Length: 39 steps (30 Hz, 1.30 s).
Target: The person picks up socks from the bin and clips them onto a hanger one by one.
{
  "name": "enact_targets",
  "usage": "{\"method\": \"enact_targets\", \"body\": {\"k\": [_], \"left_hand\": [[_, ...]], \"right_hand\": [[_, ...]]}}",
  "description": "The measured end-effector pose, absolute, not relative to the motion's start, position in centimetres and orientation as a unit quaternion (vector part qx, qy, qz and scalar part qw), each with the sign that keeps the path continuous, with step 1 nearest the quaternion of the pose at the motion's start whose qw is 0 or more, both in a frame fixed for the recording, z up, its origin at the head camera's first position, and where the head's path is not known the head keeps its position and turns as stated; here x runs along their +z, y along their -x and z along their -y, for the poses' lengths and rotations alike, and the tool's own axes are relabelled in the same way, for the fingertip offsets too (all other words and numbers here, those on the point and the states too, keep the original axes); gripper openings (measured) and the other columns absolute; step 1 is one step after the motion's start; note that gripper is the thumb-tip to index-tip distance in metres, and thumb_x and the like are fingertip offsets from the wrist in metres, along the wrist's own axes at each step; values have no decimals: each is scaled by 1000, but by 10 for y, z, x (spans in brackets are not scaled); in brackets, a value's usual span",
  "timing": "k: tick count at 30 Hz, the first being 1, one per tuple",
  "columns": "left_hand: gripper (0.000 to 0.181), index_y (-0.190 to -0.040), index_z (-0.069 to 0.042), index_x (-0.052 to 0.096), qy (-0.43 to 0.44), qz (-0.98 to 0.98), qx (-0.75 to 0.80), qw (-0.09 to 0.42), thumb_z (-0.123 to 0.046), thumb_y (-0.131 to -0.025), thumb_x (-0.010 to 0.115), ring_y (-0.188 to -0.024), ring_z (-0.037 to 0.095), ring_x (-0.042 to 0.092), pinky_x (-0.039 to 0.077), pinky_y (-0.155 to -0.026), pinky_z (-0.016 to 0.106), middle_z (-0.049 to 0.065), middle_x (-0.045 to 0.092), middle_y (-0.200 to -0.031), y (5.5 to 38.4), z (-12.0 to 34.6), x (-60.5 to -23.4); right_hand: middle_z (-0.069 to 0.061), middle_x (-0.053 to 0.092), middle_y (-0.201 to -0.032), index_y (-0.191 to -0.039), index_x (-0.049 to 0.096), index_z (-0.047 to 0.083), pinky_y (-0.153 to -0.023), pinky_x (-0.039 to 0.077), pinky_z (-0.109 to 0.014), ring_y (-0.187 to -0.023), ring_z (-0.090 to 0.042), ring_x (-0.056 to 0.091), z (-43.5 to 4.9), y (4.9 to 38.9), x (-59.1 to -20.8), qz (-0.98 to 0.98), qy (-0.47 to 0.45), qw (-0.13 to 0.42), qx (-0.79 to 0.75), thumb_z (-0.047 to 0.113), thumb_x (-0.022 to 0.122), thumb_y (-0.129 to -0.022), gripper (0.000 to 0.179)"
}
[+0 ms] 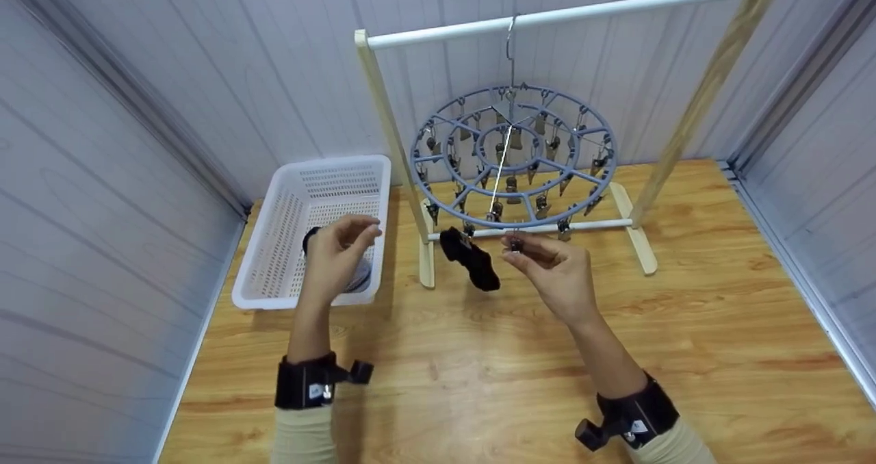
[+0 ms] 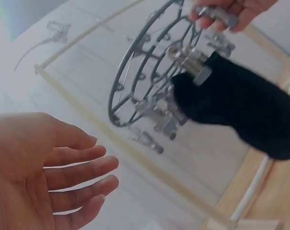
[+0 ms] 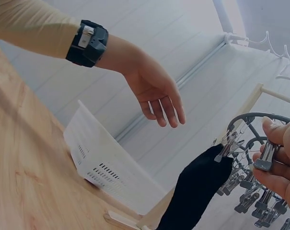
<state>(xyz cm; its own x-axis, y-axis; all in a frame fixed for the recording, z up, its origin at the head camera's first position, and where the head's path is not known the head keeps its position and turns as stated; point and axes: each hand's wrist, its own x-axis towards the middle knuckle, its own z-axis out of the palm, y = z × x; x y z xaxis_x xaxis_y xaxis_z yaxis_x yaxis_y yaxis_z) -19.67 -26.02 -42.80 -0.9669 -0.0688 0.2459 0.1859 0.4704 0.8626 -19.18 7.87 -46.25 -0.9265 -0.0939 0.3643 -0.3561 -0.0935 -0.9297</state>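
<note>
My right hand pinches a metal clip at the front rim of the round grey-blue drying hanger. Just left of it, a black sock dangles from another clip, which bites its upper end in the left wrist view. My left hand is over the near right part of the white basket, its fingers loosely bent with nothing between them. Partly hidden below that hand, a grey cloth item and a black one lie in the basket.
A wooden stand with a white top bar bears the hanger by its hook. Many clips hang round the hanger's rings. The stand's feet rest on the wood-grain surface. Pale panel walls rise left, right and behind.
</note>
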Motion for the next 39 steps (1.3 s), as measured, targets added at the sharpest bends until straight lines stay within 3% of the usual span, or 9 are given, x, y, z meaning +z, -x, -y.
{"method": "enact_targets", "body": {"k": [3, 8, 11, 18, 23, 28, 33, 39], "left_hand": [[15, -112, -2, 78, 26, 857, -505, 102, -12, -103, 71, -87, 28, 71, 55, -74, 21, 10, 77, -96, 212, 271, -424], [20, -114, 4, 76, 9, 863, -498, 80, -11, -104, 68, -80, 14, 69, 57, -74, 22, 17, 77, -97, 232, 290, -427], [21, -114, 8, 75, -4, 858, -509, 77, -9, -103, 67, -79, 12, 70, 57, -74, 20, 21, 77, -99, 240, 299, -430], [25, -117, 5, 74, -46, 867, -494, 37, -15, -104, 66, -86, 19, 68, 50, -71, 19, 19, 78, -101, 261, 309, -443], [32, -126, 5, 69, -79, 873, -481, -15, -17, -104, 64, -88, 16, 64, 52, -73, 24, 20, 75, -108, 274, 314, -451], [46, -137, 6, 58, -106, 894, -430, -65, -25, -103, 63, -103, 28, 65, 55, -88, 36, 25, 68, -126, 282, 321, -453], [54, -139, 9, 54, -107, 924, -354, -101, -30, -103, 60, -128, 43, 56, 45, -110, 52, 32, 57, -142, 286, 328, -452], [50, -130, 12, 59, -95, 936, -315, -123, -30, -102, 59, -123, 45, 56, 45, -109, 55, 33, 60, -135, 288, 327, -454]], "right_hand": [[-25, 76, -112, -116, 80, 0, -86, 63, -40, -100, -36, 77, -80, 193, -463, 666, -169, 94, 720, -1, 83, -89, 27], [-23, 77, -110, -114, 81, 0, -85, 63, -39, -97, -28, 78, -81, 192, -463, 669, -168, 94, 717, -1, 83, -89, 26], [-24, 77, -110, -115, 80, 0, -85, 63, -39, -96, -25, 78, -81, 193, -462, 671, -168, 95, 716, -1, 83, -89, 26], [-25, 76, -111, -119, 77, -4, -87, 62, -39, -98, -27, 78, -83, 193, -462, 665, -169, 96, 721, -2, 81, -90, 29], [-28, 75, -110, -119, 76, -8, -89, 62, -39, -100, -26, 77, -84, 193, -463, 659, -178, 97, 724, -5, 80, -91, 29], [-24, 77, -109, -117, 78, -4, -89, 62, -39, -100, -25, 77, -83, 192, -463, 667, -173, 96, 719, -3, 81, -90, 27], [-24, 76, -111, -117, 78, -1, -89, 62, -40, -100, -27, 77, -83, 192, -464, 673, -168, 89, 714, -1, 82, -90, 27], [-23, 77, -111, -117, 76, -7, -87, 62, -39, -99, -25, 78, -84, 192, -465, 681, -167, 93, 707, 0, 82, -90, 28]]}}
